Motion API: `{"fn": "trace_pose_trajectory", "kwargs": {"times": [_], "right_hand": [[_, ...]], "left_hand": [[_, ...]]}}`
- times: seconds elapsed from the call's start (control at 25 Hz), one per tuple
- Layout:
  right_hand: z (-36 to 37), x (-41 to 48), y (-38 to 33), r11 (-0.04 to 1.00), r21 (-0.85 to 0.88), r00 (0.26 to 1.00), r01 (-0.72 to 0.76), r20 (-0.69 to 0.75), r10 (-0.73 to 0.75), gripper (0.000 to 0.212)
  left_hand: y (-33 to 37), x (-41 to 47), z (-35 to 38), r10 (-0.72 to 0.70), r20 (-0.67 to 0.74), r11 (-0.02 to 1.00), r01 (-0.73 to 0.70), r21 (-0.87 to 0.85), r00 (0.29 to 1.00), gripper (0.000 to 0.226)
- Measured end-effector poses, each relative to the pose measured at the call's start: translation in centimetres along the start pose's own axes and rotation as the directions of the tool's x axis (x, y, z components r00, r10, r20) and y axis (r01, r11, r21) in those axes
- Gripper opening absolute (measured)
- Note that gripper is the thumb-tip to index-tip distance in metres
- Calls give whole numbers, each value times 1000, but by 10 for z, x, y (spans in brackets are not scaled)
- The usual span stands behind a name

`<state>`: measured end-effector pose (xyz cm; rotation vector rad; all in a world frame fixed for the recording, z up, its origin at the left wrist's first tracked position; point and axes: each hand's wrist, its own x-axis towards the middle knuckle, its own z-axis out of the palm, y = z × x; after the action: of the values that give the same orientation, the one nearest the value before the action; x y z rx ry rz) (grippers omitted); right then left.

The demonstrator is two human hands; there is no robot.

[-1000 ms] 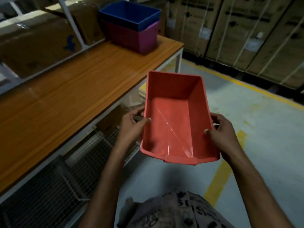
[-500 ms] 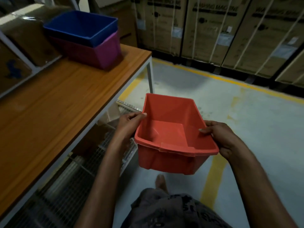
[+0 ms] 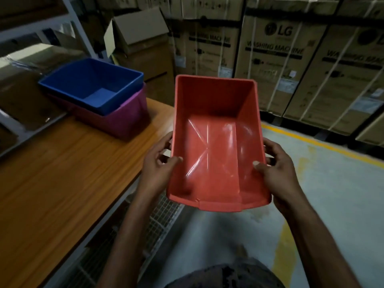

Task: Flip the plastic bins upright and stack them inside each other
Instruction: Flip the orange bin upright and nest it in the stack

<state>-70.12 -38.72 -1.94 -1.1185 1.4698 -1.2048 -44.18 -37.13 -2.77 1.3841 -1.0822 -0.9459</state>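
Note:
A red plastic bin (image 3: 216, 146) is held in the air, open side toward me, just off the right end of the wooden table (image 3: 62, 173). My left hand (image 3: 159, 165) grips its left wall with the thumb inside. My right hand (image 3: 274, 163) grips its right wall the same way. On the table's far end a blue bin (image 3: 93, 84) sits upright, nested inside a purple bin (image 3: 124, 117).
Strapped cardboard washing-machine boxes (image 3: 270, 55) line the back wall behind a yellow floor line (image 3: 311, 142). An open carton (image 3: 137, 32) and a white shelf frame (image 3: 79, 28) stand behind the table. Wire mesh (image 3: 162, 215) lies under the table edge.
The red bin has risen and moved closer to the table's far end, tilting its opening toward me. The blue and purple stack now looks nearer. Both hands keep their grip.

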Motion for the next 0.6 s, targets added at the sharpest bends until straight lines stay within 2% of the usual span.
{"fn": "trace_pose_trajectory", "kwargs": {"times": [0.12,0.24,0.48,0.6], "right_hand": [[13,60,-14,981,-72,983,180,34,-178,68],[27,125,-34,947,-86,945,309,141,-295,70],[62,235,-84,892,31,834,450,341,-433,69],[88,267,-111,873,120,762,472,442,-473,70]], "left_hand": [[8,29,14,73,-129,997,-73,6,989,66],[25,59,33,104,-264,994,-94,49,959,66],[60,116,54,153,-519,987,-155,39,841,64],[73,132,53,209,-607,978,-165,129,766,64]]}}
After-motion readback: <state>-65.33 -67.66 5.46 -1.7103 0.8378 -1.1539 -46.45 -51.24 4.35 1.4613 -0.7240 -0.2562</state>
